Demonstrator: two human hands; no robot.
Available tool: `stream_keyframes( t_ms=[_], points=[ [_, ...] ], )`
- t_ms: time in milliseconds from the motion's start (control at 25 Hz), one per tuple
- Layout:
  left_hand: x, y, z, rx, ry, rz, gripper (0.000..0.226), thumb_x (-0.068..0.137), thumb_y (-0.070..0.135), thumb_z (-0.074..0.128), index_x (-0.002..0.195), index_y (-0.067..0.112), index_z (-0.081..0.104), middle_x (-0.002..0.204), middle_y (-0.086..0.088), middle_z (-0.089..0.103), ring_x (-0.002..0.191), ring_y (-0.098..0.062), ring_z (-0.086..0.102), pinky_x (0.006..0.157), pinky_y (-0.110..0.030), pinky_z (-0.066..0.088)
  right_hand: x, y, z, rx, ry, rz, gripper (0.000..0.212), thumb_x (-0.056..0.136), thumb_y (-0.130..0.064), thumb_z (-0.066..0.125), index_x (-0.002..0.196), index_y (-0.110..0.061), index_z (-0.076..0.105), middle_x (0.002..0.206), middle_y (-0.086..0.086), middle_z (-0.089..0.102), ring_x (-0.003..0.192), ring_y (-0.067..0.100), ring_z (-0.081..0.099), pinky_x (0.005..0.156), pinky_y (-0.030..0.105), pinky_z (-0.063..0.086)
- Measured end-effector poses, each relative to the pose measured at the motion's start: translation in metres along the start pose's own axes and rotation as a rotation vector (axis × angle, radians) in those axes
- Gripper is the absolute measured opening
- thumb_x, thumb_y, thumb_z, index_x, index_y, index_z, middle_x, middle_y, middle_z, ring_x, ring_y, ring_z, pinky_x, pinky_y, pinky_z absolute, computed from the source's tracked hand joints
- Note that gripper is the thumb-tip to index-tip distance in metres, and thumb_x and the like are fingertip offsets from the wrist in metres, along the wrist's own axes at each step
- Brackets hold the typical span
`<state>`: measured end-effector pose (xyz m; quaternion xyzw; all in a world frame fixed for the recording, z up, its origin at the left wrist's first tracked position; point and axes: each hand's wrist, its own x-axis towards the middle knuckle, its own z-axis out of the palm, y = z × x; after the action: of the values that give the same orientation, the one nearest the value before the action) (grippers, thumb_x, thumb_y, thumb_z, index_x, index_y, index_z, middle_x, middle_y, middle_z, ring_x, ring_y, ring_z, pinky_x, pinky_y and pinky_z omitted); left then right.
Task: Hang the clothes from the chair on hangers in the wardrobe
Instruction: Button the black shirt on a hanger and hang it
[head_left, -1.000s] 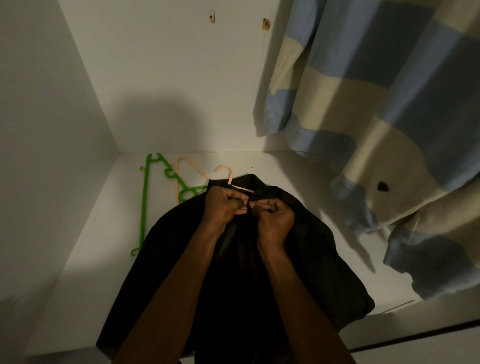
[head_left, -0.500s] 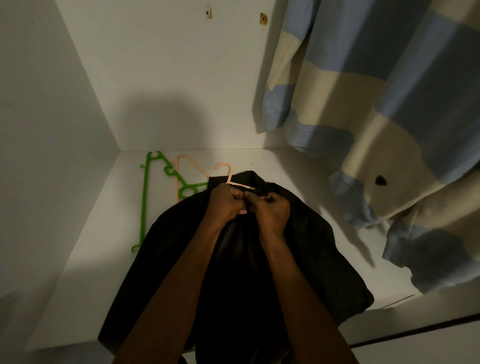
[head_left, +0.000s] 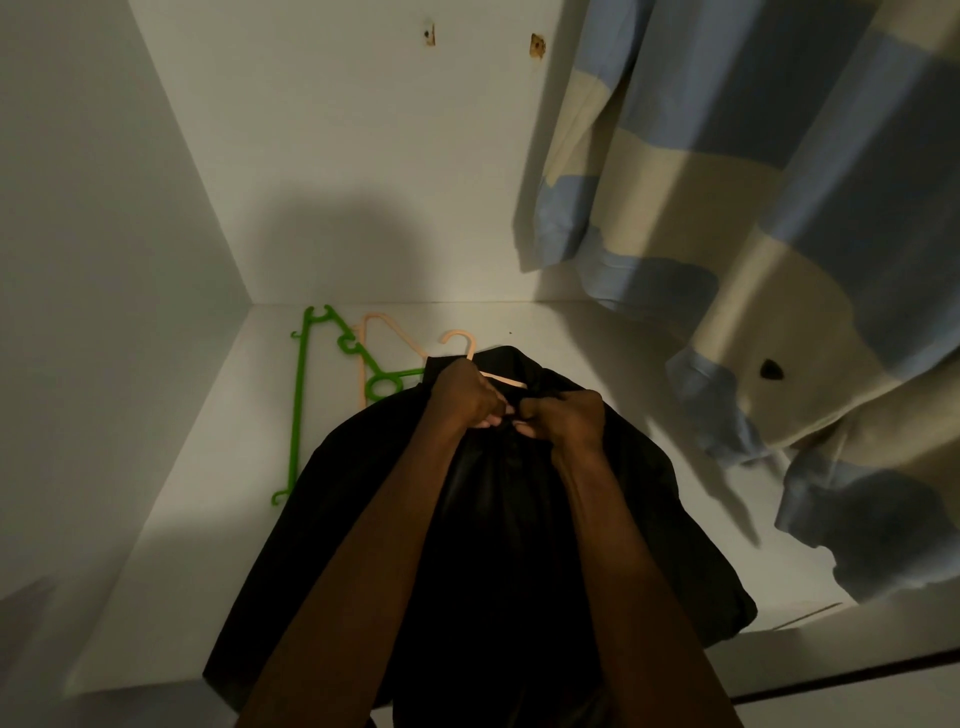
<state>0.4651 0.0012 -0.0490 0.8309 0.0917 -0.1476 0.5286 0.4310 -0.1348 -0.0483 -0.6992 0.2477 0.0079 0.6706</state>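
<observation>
On the white wardrobe floor we see a black garment spread out, its collar end pointing toward the back wall and its lower part running out over the front edge toward us. Both forearms reach forward over it, side by side, converging at the collar. Our left hand is curled into a tight fist, knuckles up, its fingers pinching the black cloth at the neckline. Our right hand is curled the same way, just beside the left and nearly touching it, fingertips tucked under and gripping the same bit of fabric. A peach hanger sits inside the garment: its hook pokes out beyond the collar, and a short piece of its arm shows just past the left hand's knuckles. To the left, a green hanger lies flat on the floor, partly under the garment's edge, with another peach hanger lying across it. At the right hangs a blue-and-cream striped shirt, its hem and cuffs dangling above the floor, apart from our hands.
</observation>
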Motion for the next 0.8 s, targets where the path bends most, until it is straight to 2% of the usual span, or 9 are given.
stream_keyframes(
  t_ms=[80,200,320,400,520,600,720,800],
  points=[
    [0.001,0.002,0.003,0.056,0.036,-0.008,0.019,0.081,0.005,0.081,0.094,-0.006,0.074,0.078,-0.017,0.072,0.065,-0.019,0.068,0.057,-0.024,0.057,0.002,0.0,-0.004,0.011,-0.038,0.001,0.012,0.069,0.022,0.071,0.079,0.016,0.069,0.072,0.027,0.068,0.052,0.025,0.07,0.047,0.026,0.058],
    [0.001,0.001,0.004,0.084,0.065,0.008,0.018,0.084,0.004,0.077,0.096,-0.008,0.072,0.08,-0.018,0.073,0.065,-0.02,0.07,0.06,-0.028,0.059,0.003,-0.002,-0.003,-0.018,-0.065,0.021,0.014,0.069,0.021,0.072,0.074,0.009,0.067,0.071,0.025,0.067,0.05,0.025,0.068,0.046,0.026,0.057],
    [-0.004,-0.003,0.002,0.004,0.037,0.024,0.013,0.088,0.0,0.071,0.096,-0.01,0.07,0.087,-0.023,0.072,0.069,-0.022,0.07,0.065,-0.029,0.061,0.001,-0.003,-0.001,-0.053,-0.064,0.008,0.013,0.069,0.019,0.073,0.072,0.008,0.068,0.068,0.02,0.066,0.046,0.019,0.064,0.042,0.023,0.052],
    [-0.009,-0.009,0.001,-0.064,0.044,0.058,0.01,0.089,-0.002,0.071,0.093,-0.011,0.069,0.082,-0.023,0.07,0.065,-0.02,0.069,0.064,-0.027,0.061,-0.001,0.0,0.003,-0.02,-0.032,-0.017,0.013,0.066,0.017,0.074,0.068,0.006,0.067,0.067,0.02,0.067,0.047,0.022,0.063,0.044,0.025,0.052],
    [-0.014,-0.02,0.001,-0.174,0.027,0.129,0.004,0.088,-0.005,0.071,0.09,-0.008,0.069,0.074,-0.017,0.068,0.059,-0.015,0.069,0.061,-0.025,0.062,-0.009,0.011,0.009,0.015,0.071,-0.119,0.017,0.053,0.0,0.081,0.057,-0.007,0.065,0.059,0.014,0.068,0.051,0.028,0.064,0.049,0.036,0.054],
    [-0.015,-0.024,0.0,-0.222,0.008,0.173,0.007,0.089,-0.005,0.071,0.093,-0.01,0.07,0.071,-0.016,0.068,0.057,-0.012,0.069,0.06,-0.023,0.061,-0.013,0.018,0.012,0.003,0.132,-0.192,0.022,0.044,-0.013,0.084,0.055,-0.013,0.064,0.059,0.011,0.068,0.051,0.026,0.064,0.049,0.041,0.055],
    [-0.017,-0.026,-0.003,-0.19,0.014,0.198,0.009,0.09,-0.004,0.07,0.097,-0.01,0.071,0.071,-0.013,0.069,0.058,-0.009,0.069,0.056,-0.018,0.057,-0.017,0.023,0.016,-0.136,0.141,-0.311,0.032,0.054,-0.015,0.092,0.059,-0.018,0.061,0.059,-0.001,0.063,0.052,0.016,0.059,0.049,0.033,0.049],
    [-0.017,-0.026,-0.004,-0.127,0.025,0.212,0.008,0.09,-0.002,0.068,0.095,-0.007,0.073,0.073,-0.011,0.07,0.059,-0.008,0.067,0.053,-0.015,0.052,-0.017,0.025,0.017,-0.272,0.156,-0.388,0.027,0.064,-0.018,0.092,0.072,-0.016,0.067,0.07,-0.004,0.067,0.062,0.015,0.063,0.056,0.029,0.049]
  ],
)
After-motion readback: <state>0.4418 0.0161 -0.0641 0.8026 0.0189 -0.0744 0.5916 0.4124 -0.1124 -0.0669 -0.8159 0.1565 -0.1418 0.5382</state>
